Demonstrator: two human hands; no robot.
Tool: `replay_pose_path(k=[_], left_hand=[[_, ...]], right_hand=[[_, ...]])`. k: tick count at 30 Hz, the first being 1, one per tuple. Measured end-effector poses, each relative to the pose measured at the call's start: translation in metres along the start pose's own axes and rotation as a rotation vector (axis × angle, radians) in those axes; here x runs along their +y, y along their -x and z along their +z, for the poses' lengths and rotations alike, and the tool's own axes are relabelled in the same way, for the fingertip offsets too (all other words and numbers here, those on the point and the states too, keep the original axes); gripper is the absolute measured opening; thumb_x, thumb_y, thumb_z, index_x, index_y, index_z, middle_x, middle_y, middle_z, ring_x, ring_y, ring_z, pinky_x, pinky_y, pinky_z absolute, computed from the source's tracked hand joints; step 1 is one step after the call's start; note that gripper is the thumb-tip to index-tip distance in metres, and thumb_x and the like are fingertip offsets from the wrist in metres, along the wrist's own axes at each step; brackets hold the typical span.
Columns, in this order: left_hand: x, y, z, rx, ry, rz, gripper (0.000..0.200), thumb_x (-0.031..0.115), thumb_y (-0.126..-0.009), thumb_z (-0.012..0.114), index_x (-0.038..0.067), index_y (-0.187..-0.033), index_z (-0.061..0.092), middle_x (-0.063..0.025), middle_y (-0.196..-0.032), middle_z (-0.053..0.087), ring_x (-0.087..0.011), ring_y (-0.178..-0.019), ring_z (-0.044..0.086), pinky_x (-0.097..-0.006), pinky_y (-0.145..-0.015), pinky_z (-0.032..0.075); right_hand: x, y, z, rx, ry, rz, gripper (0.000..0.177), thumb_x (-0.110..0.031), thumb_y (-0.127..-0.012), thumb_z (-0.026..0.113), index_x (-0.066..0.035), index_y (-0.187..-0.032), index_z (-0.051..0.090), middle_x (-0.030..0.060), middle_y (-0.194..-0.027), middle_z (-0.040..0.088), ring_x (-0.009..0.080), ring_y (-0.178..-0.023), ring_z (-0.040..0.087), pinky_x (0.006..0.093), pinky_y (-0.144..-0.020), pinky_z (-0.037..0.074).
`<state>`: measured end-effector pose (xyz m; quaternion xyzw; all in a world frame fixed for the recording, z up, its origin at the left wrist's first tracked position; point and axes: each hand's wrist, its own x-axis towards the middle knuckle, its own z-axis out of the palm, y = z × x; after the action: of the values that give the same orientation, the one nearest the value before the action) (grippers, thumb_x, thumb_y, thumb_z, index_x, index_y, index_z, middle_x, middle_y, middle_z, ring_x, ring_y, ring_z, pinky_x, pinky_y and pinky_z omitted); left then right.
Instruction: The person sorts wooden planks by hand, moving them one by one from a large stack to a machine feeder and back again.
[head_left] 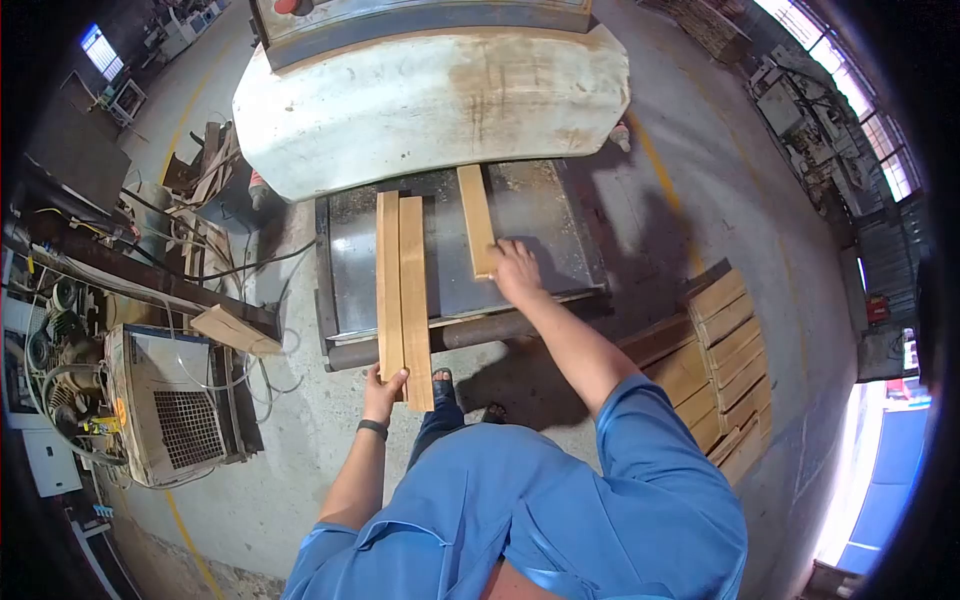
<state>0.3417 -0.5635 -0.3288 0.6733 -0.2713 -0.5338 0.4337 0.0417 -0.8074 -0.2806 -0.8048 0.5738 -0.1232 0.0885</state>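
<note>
Two long, narrow wooden boards (405,290) lie side by side on the metal bed (350,290) of a machine, their near ends jutting past the front roller. My left hand (382,395) grips these near ends, thumb on top and fingers partly hidden underneath. A third wooden board (477,220) lies further right on the bed, its far end at the edge of the machine's white hood (430,110). At its near end, my right hand (516,272) is closed over the board, the fingers on its right side and top.
A stack of wooden boards (725,350) lies on the floor at right. At left stand a boxy unit with a grille (190,430), loose hoses and a bin of wood scraps (225,215). A roller (470,333) runs along the bed's front edge, with sawdust behind.
</note>
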Motion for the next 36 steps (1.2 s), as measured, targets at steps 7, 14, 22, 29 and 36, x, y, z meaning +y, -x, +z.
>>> replay_pose_path(k=[7,14,22,29,36], left_hand=[[0.008,-0.001,0.0,-0.031,0.022,-0.044,0.088,0.034,-0.083,0.086,-0.005,-0.144,0.036,-0.0211,-0.123,0.063,-0.0268,-0.104,0.068,-0.0366,-0.085,0.058],[0.006,-0.01,-0.006,-0.11,0.002,-0.149,0.085,0.035,-0.082,0.087,-0.006,-0.14,0.041,-0.0162,-0.115,0.066,-0.0203,-0.096,0.067,-0.0322,-0.074,0.056],[0.011,-0.007,0.015,-0.11,-0.039,-0.113,0.08,0.042,-0.089,0.078,-0.009,-0.139,0.042,-0.0185,-0.121,0.065,-0.0229,-0.108,0.065,-0.0357,-0.089,0.055],[0.002,0.007,0.039,-0.09,-0.05,-0.034,0.072,0.045,-0.098,0.066,-0.008,-0.139,0.039,-0.0204,-0.123,0.063,-0.0243,-0.112,0.062,-0.0369,-0.095,0.052],[-0.02,0.005,0.045,-0.048,-0.278,0.085,0.072,0.047,-0.101,0.06,-0.006,-0.142,0.036,-0.0246,-0.123,0.062,-0.0293,-0.114,0.062,-0.0396,-0.099,0.049]], right_hand=[[-0.007,-0.049,-0.005,-0.076,0.045,0.105,0.059,-0.023,-0.08,0.08,-0.018,-0.135,0.06,0.0081,-0.139,0.057,0.0297,-0.133,0.048,0.0486,-0.107,0.043],[-0.022,-0.056,-0.006,0.106,-0.099,0.051,0.043,-0.03,-0.083,0.079,-0.01,-0.119,0.067,0.0138,-0.128,0.061,0.0355,-0.118,0.058,0.0486,-0.097,0.049],[-0.115,0.13,0.05,-0.912,-1.036,0.27,0.063,-0.049,-0.095,0.067,0.006,-0.125,0.057,0.0144,-0.109,0.069,0.0217,-0.095,0.07,0.0376,-0.079,0.057],[-0.1,0.155,0.054,-0.344,-1.535,0.765,0.058,-0.048,-0.098,0.065,0.003,-0.123,0.058,0.0103,-0.108,0.069,0.0183,-0.096,0.068,0.0329,-0.08,0.056],[-0.058,0.154,0.072,-0.423,-1.097,0.585,0.081,-0.062,-0.096,0.059,0.008,-0.135,0.05,0.0201,-0.12,0.066,0.0282,-0.111,0.064,0.039,-0.098,0.049]])
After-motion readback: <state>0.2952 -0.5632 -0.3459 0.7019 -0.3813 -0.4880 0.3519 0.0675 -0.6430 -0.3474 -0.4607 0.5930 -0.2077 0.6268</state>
